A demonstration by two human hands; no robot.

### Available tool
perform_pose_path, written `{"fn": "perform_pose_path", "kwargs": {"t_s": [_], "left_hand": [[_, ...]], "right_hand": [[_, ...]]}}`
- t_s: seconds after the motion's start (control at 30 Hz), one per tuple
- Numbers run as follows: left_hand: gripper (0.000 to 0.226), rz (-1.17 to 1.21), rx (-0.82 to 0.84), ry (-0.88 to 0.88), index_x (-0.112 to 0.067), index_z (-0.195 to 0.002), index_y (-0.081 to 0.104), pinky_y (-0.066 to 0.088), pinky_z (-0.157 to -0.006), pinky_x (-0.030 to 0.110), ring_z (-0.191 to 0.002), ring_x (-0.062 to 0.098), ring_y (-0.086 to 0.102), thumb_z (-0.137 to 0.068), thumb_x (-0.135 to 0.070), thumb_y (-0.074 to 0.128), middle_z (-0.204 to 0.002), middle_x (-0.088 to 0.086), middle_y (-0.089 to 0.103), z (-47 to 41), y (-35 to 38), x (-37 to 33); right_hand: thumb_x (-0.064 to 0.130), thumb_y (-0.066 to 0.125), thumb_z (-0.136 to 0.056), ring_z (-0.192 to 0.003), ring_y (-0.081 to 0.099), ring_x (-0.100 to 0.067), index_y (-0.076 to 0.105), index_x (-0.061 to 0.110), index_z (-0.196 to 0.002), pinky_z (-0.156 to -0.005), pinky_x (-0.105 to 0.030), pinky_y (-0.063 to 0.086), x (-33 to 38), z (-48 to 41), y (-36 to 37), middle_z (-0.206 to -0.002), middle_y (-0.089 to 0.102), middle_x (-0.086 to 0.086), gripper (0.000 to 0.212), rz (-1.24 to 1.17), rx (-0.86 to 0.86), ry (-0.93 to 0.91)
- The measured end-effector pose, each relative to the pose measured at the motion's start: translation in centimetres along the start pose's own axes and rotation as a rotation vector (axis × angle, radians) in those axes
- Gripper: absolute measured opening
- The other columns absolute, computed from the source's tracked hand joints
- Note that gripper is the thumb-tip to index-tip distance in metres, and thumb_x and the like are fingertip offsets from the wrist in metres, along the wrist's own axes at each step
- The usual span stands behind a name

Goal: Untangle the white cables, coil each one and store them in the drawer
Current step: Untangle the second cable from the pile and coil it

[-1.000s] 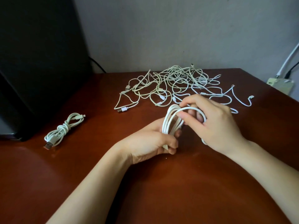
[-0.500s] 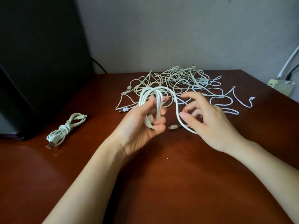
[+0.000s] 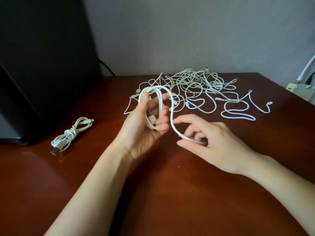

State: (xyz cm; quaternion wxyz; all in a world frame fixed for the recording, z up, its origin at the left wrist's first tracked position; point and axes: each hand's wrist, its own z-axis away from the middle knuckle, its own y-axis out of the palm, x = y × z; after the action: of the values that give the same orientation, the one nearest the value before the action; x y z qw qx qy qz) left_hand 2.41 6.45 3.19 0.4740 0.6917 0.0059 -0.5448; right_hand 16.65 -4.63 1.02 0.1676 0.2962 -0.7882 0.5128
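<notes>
Tail (image 3: pixel 172 124) lower; coil (image 3: pixel 153 88) upright (loop-end up)

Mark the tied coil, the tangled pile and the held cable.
tied coil (image 3: pixel 73 132), head view, on its knotted middle.
tangled pile (image 3: pixel 194 83), head view, on strands near its centre.
held cable (image 3: pixel 171 118), head view, on the free tail below the loops.

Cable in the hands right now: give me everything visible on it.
The held cable is white with a smooth jacket. Several long loops stand upright in the left hand, thumb on one side, fingers curled round the other. A pale USB plug sits inside the loops by the palm. A free tail arcs over the top and curves down to the right hand, which pinches its blurred end. It is held above the table.
</notes>
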Motion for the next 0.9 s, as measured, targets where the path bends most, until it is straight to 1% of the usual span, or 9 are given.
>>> {"fn": "perform_pose_path", "kwargs": {"t_s": [0.13,0.27,0.37,0.47,0.53,0.6,0.67,0.77,0.9], "left_hand": [[0.057,-0.011,-0.022,0.024,-0.004,-0.124,0.056,0.028,-0.044,0.014,-0.05,0.006,0.03,-0.1,-0.047,0.026,-0.067,0.001,0.042,0.0,-0.3,-0.1],[0.056,-0.082,0.009,0.006,-0.007,-0.117,0.06,0.029,-0.046,0.015,-0.051,0.006,0.031,-0.1,-0.047,0.026,-0.068,0.0,0.043,0.1,-0.3,0.0],[0.055,-0.153,0.032,-0.008,-0.008,-0.115,0.064,0.03,-0.047,0.016,-0.053,0.006,0.033,-0.099,-0.046,0.027,-0.073,0.001,0.052,0.3,-0.1,0.2],[0.054,-0.219,0.014,-0.006,-0.008,-0.114,0.064,0.032,-0.046,0.016,-0.051,0.006,0.038,-0.099,-0.044,0.028,-0.09,0.005,0.068,0.4,0.0,0.3],[0.053,-0.227,0.011,0.003,-0.008,-0.114,0.063,0.033,-0.046,0.016,-0.051,0.006,0.039,-0.099,-0.043,0.027,-0.099,0.007,0.071,0.4,0.1,0.2],[0.052,-0.218,0.021,0.012,-0.008,-0.113,0.063,0.033,-0.046,0.017,-0.053,0.007,0.039,-0.099,-0.043,0.027,-0.101,0.007,0.071,0.4,0.0,0.1],[0.052,-0.197,0.024,0.01,-0.008,-0.113,0.063,0.033,-0.047,0.017,-0.054,0.007,0.038,-0.099,-0.043,0.027,-0.098,0.005,0.07,0.4,-0.1,0.0],[0.05,-0.143,0.02,0.012,-0.008,-0.113,0.063,0.031,-0.046,0.017,-0.055,0.007,0.036,-0.1,-0.041,0.028,-0.082,0.001,0.064,0.4,-0.2,0.0],[0.041,-0.172,0.01,-0.001,-0.009,-0.108,0.065,0.027,-0.047,0.019,-0.055,0.007,0.034,-0.101,-0.033,0.032,-0.07,-0.002,0.05,0.3,-0.5,0.0]], "right_hand": [[0.04,0.049,-0.09,-0.056,0.048,-0.002,0.055,0.033,-0.121,-0.056,-0.014,0.04,0.3,0.1,0.0,-0.068,0.053,0.017,0.033,0.183,-0.104,-0.134],[0.04,0.047,-0.093,-0.051,0.034,0.013,0.066,0.019,-0.116,-0.053,-0.009,0.03,0.6,0.0,-0.6,-0.064,0.033,0.026,0.037,0.302,-0.182,-0.199],[0.038,0.046,-0.094,-0.054,0.038,-0.002,0.069,0.017,-0.114,-0.047,-0.024,0.042,0.6,-0.1,-0.9,-0.058,0.041,0.018,0.037,0.361,-0.222,-0.236],[0.033,0.049,-0.093,-0.054,0.046,-0.014,0.071,0.018,-0.111,-0.042,-0.026,0.041,0.5,-0.1,-1.0,-0.053,0.055,0.006,0.032,0.416,-0.216,-0.257],[0.031,0.049,-0.093,-0.045,0.048,-0.013,0.072,0.018,-0.111,-0.041,-0.026,0.042,0.3,-0.1,-0.9,-0.052,0.057,0.004,0.032,0.431,-0.183,-0.26],[0.031,0.047,-0.093,-0.044,0.053,-0.02,0.071,0.019,-0.111,-0.042,-0.03,0.046,0.0,0.0,-0.7,-0.053,0.059,0.003,0.032,0.431,-0.153,-0.253],[0.031,0.047,-0.093,-0.044,0.053,-0.023,0.071,0.019,-0.111,-0.041,-0.032,0.046,-0.2,0.0,-0.7,-0.052,0.058,0.003,0.033,0.439,-0.141,-0.247],[0.032,0.046,-0.093,-0.044,0.051,-0.021,0.072,0.021,-0.11,-0.042,-0.026,0.04,-0.2,0.0,-0.6,-0.051,0.056,0.004,0.033,0.44,-0.128,-0.241],[0.04,0.043,-0.094,-0.055,0.051,-0.01,0.07,0.024,-0.114,-0.053,-0.021,0.038,0.0,0.2,-0.3,-0.059,0.057,0.012,0.037,0.367,-0.067,-0.205]]}}
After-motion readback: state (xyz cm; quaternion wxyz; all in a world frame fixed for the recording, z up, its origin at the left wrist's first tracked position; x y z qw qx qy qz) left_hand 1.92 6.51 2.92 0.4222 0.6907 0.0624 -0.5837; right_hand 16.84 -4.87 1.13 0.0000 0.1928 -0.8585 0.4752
